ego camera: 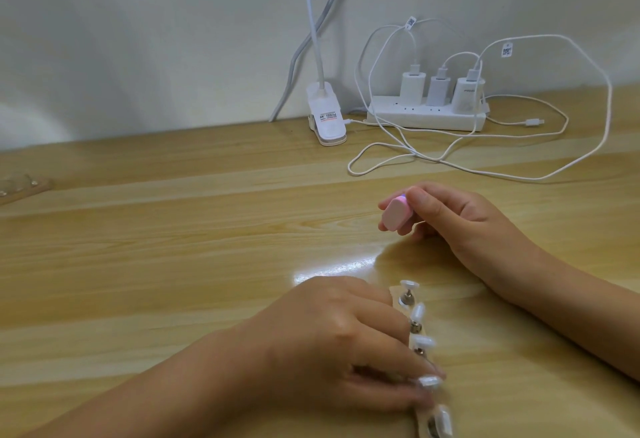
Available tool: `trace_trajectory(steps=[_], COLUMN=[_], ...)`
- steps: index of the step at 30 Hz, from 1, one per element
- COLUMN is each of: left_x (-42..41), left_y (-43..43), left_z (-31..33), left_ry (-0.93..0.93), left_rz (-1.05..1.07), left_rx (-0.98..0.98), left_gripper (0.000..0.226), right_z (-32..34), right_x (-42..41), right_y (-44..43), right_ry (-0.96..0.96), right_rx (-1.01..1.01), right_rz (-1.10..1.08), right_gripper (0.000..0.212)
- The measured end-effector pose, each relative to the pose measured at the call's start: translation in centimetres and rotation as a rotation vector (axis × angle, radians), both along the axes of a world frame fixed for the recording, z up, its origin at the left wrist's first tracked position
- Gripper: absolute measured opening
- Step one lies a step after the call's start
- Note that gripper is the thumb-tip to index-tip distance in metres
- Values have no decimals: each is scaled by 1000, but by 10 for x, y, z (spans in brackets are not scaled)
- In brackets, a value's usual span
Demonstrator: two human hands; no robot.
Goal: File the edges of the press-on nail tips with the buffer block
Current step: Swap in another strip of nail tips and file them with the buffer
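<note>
– What lies at the back of the wooden table (173, 236)?
– Against the wall you have a white power strip (426, 118) with 3 chargers (412, 85) plugged in. A white clip lamp base (327, 118) sits left of it, and white cables (519, 176) loop over the wood.
– And nearer?
– Close before you, a strip of nail tips (417, 311) on metal posts. At your far left lies another strip (24, 188), blurred.
</note>
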State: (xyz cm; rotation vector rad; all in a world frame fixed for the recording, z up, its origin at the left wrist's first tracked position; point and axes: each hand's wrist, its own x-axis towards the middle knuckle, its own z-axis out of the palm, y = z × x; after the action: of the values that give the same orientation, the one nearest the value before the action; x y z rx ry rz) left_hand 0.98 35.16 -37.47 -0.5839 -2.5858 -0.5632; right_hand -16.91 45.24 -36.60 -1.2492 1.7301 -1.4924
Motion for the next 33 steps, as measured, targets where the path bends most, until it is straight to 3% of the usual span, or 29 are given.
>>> trace_trajectory(steps=[5, 8, 14, 16, 22, 28, 33], left_x=[2, -1, -9, -12, -17, -16, -16], left_y=[7, 3, -12, -18, -19, -17, -17], left_z=[0, 4, 6, 6, 2, 3, 3], left_ry=[264, 343, -93, -230, -292, -292, -292], left_rz=[61, 130, 381, 400, 371, 378, 387], left_rx=[-103, 133, 864, 994, 1004, 1042, 1059], left_gripper=[15, 14, 6, 14, 14, 18, 15], right_z=[0, 0, 0, -1, -4, -3, -3], right_x=[-1, 0, 0, 1, 8, 9, 6], right_y=[-1, -1, 2, 4, 8, 8, 5], right_ry=[-26, -63, -76, -33, 281, 444, 289], right_rx=[-13, -23, -182, -241, -219, -231, -193], right_rz=[-7, -13, -16, -35, 41, 70, 29], right_gripper=[47, 47, 36, 30, 29, 29, 21])
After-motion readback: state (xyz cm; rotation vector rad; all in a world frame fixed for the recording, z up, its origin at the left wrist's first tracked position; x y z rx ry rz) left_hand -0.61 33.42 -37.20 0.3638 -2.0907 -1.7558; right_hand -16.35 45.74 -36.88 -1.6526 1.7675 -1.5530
